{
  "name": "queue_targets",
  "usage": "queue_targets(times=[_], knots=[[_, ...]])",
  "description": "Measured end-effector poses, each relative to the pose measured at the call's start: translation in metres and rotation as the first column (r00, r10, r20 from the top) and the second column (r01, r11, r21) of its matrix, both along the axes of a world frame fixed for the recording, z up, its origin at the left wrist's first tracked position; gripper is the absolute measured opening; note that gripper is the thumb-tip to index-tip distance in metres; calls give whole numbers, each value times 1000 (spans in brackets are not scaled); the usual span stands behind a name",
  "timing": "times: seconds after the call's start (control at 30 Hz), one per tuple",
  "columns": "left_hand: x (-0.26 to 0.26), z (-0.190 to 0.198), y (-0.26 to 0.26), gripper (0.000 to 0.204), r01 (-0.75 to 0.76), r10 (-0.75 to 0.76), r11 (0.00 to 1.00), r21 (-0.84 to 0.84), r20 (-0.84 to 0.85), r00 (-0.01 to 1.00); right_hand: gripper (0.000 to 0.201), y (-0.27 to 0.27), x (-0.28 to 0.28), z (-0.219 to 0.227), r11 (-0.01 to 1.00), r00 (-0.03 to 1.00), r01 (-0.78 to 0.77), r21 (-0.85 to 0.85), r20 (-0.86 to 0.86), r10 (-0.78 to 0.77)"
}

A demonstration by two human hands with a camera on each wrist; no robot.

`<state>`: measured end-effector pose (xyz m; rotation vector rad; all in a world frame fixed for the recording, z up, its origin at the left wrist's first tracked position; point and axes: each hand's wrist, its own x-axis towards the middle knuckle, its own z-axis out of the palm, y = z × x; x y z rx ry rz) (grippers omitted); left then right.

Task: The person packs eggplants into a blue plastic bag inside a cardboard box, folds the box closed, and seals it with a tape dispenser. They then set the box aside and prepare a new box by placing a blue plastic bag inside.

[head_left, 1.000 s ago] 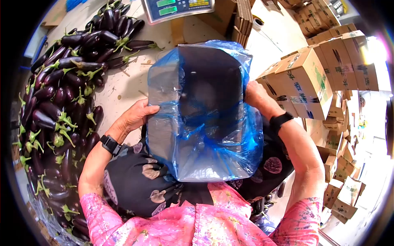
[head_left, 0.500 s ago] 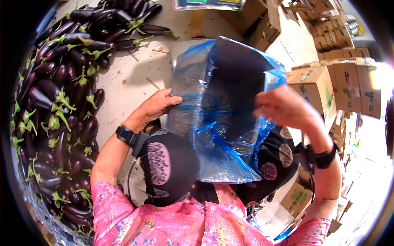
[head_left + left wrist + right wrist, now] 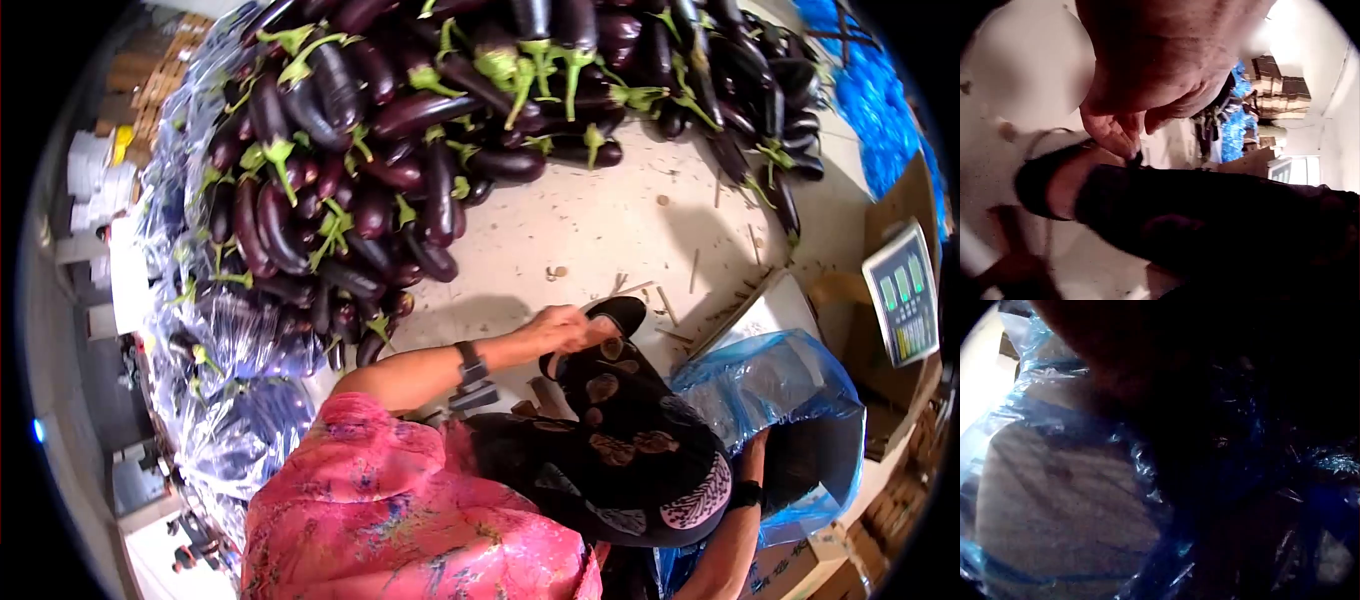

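Observation:
My left hand (image 3: 562,327) is down at my raised knee, its fingertips (image 3: 1116,128) pinching the hem of my dark patterned trouser leg (image 3: 620,420) just above a black shoe (image 3: 625,310). A cardboard box lined with a blue plastic bag (image 3: 780,385) stands at the lower right beside the scale. My right forearm, with a black wristband (image 3: 745,493), reaches up to that bag, and the knee and the plastic hide the hand. The right wrist view is dark and shows only crumpled blue plastic (image 3: 1072,412) over cardboard (image 3: 1054,500).
A big heap of purple eggplants (image 3: 400,130) covers the pale floor ahead. More eggplants lie under clear plastic (image 3: 230,340) at the left. A scale with a green display (image 3: 905,295) and a white platform (image 3: 770,310) stands at the right. Cardboard boxes (image 3: 800,565) sit at the bottom right.
My head has swung left towards the eggplant heap. My left hand has let go of the bag-lined box and moved to the trouser leg. The box now sits low at the right.

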<state>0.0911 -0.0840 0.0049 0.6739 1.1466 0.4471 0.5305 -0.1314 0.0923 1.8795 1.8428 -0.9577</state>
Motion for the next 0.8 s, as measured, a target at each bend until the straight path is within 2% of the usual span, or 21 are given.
queue_targets(times=[0.07, 0.1, 0.13, 0.17, 0.23, 0.27, 0.3, 0.33, 0.37, 0.4, 0.47, 0.53, 0.57, 0.6, 0.67, 0.73, 0.8], knots=[[-55, -8, -36, 20, -94, 96, 995, 21, -236, 967, 24, -1, 1, 0, 1000, 1000, -3, -17, 5, 3], [-82, -7, -54, 19, -124, 129, 992, 37, -378, 917, 24, -4, -1, -2, 1000, 1000, 1, -30, 11, -1], [-114, -27, -77, 19, -162, 226, 972, 171, -486, 844, 23, -4, -3, -3, 999, 1000, 3, -47, 15, -2], [-143, -42, -98, 18, -174, 325, 937, 303, -572, 753, 23, -5, -7, -5, 998, 1000, 5, -55, 16, -4], [-185, -18, -107, 21, -119, 509, 841, 528, -699, 502, 22, -4, -11, -7, 998, 1000, 2, -70, 20, -1], [-216, -22, -108, 22, -70, 588, 791, 607, -724, 361, 22, -3, -13, -8, 997, 1000, 1, -74, 20, 1], [-233, -12, -100, 28, 91, 732, 637, 765, -638, 238, 22, -3, -16, -9, 997, 1000, -1, -76, 24, 3], [-231, 37, -79, 37, -116, 687, 721, 684, -682, 252, 21, -4, -17, -9, 997, 1000, -5, -81, 27, 7], [-239, 60, -64, 47, -19, 716, 689, 725, -675, 178, 21, -3, -20, -9, 997, 1000, -3, -83, 31, 6], [-253, 73, -50, 54, 121, 715, 668, 734, -679, 169, 21, -4, -22, -10, 997, 1000, -7, -83, 29, 9], [-263, 93, -12, 62, 358, 750, 614, 704, -661, 14, 20, -4, -25, -10, 997, 999, -7, -80, 33, 9], [-274, 91, 24, 69, 329, 611, 735, 592, -790, 57, 20, -3, -28, -9, 997, 1000, -10, -75, 27, 12], [-281, 71, 37, 81, 313, 496, 834, 454, -866, -65, 19, -2, -30, -9, 997, 1000, -11, -72, 25, 12], [-285, 56, 48, 84, 283, 394, 897, 340, -904, -164, 19, -2, -30, -9, 997, 1000, -11, -71, 26, 13], [-257, 75, 67, 85, 118, 263, 963, 242, -942, -210, 19, -3, -31, -9, 998, 1000, -6, -66, 22, 7], [-257, 72, 64, 80, 128, 316, 948, 293, -917, -243, 18, -5, -32, -6, 998, 1000, -4, -60, 9, 4], [-264, 70, 51, 79, 84, 393, 919, 384, -904, -170, 18, -6, -32, -5, 998, 1000, 4, -59, -4, -4]])
